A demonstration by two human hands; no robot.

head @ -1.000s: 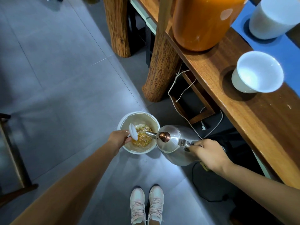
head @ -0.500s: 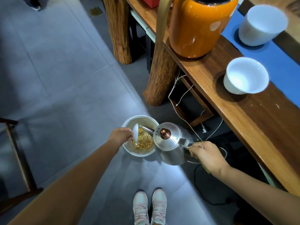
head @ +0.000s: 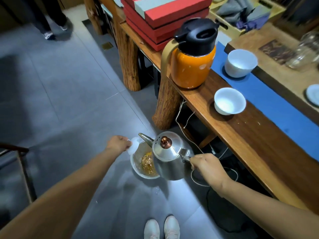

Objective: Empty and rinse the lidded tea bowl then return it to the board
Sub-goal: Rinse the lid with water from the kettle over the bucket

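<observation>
My left hand (head: 119, 144) pinches the small white lid (head: 134, 145) of the tea bowl at the far left rim of a waste bowl (head: 136, 167) on the floor. That bowl holds amber liquid and wet tea leaves. My right hand (head: 207, 165) grips the handle of a steel kettle (head: 166, 157), which hangs over the waste bowl's right side with its spout pointing up and left, just beside the lid. The white tea bowl (head: 229, 101) stands open and upright near the wooden table's edge (head: 241, 135). A light wooden board (head: 255, 47) lies further back on the table.
An orange thermos (head: 191, 66) and red boxes (head: 165, 18) stand on the table, with a taller white cup (head: 240, 63) on a blue runner and glass jars (head: 305, 50) behind. Cables (head: 186, 118) trail under the table. A chair (head: 22, 166) is left; another person's legs (head: 50, 23) are far left.
The view has tilted upward along the table. The lid has moved from over the waste bowl's middle to its far left rim, and the kettle has tipped back to nearly level.
</observation>
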